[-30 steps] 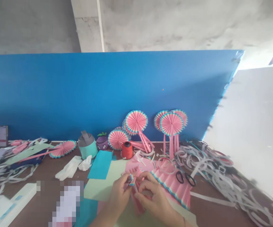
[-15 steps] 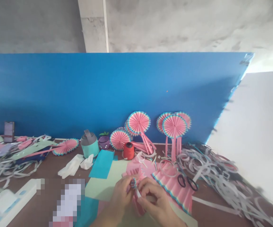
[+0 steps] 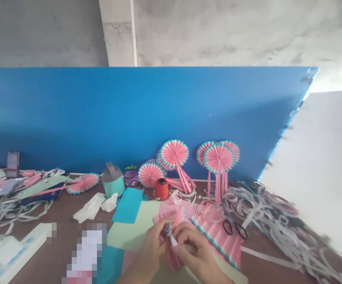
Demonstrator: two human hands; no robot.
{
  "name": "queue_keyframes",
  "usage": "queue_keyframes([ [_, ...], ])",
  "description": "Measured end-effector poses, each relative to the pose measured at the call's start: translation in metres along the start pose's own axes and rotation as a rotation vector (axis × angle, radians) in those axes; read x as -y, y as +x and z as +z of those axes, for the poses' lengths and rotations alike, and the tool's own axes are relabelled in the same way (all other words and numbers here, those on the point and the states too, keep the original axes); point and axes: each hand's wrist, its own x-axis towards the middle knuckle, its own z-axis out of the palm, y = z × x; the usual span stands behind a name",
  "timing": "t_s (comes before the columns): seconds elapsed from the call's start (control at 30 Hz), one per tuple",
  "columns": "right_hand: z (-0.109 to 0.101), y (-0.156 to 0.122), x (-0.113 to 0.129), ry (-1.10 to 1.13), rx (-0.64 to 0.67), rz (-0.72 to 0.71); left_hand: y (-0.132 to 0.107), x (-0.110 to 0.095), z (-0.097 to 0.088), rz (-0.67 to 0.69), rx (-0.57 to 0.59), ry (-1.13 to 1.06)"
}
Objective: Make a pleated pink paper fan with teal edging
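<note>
Both hands meet low in the middle of the view over a folded pink pleated paper bundle [image 3: 171, 252] with a teal and white edge. My left hand [image 3: 152, 246] pinches the bundle's top from the left. My right hand [image 3: 192, 250] is closed on it from the right, fingertips at a small white strip [image 3: 172, 238] by the bundle's tip. A larger pleated pink sheet [image 3: 218, 236] lies just right of my hands, with black-handled scissors [image 3: 233, 228] on it.
Finished pink paper fans [image 3: 174, 154] on sticks lean against a blue board [image 3: 129, 118]. A red thread spool [image 3: 160, 189], a teal tape roll [image 3: 113, 182], teal paper [image 3: 128, 205] and pale green paper [image 3: 135, 228] lie on the brown table. Curled paper strips [image 3: 271, 217] pile at right.
The view has shifted slightly, so the table objects sit a little further right. My hands stay together on the pleated bundle, with the fingers working at its tip.
</note>
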Motion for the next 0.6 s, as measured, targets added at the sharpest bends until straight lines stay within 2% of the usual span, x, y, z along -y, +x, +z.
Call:
queue_keyframes([
  [0.13,-0.001,0.002,0.0,0.169,-0.055,0.085,-0.004,-0.011,0.0,0.011,0.029,-0.151],
  [0.23,-0.003,0.003,0.002,0.249,-0.083,0.169,-0.006,-0.012,0.0,0.015,0.047,-0.2],
  [0.43,-0.002,0.002,0.006,0.359,-0.064,0.233,-0.004,-0.001,-0.003,-0.023,0.038,-0.125],
  [0.6,-0.003,0.002,0.005,0.38,-0.035,0.249,-0.005,-0.004,-0.006,-0.022,0.048,-0.081],
])
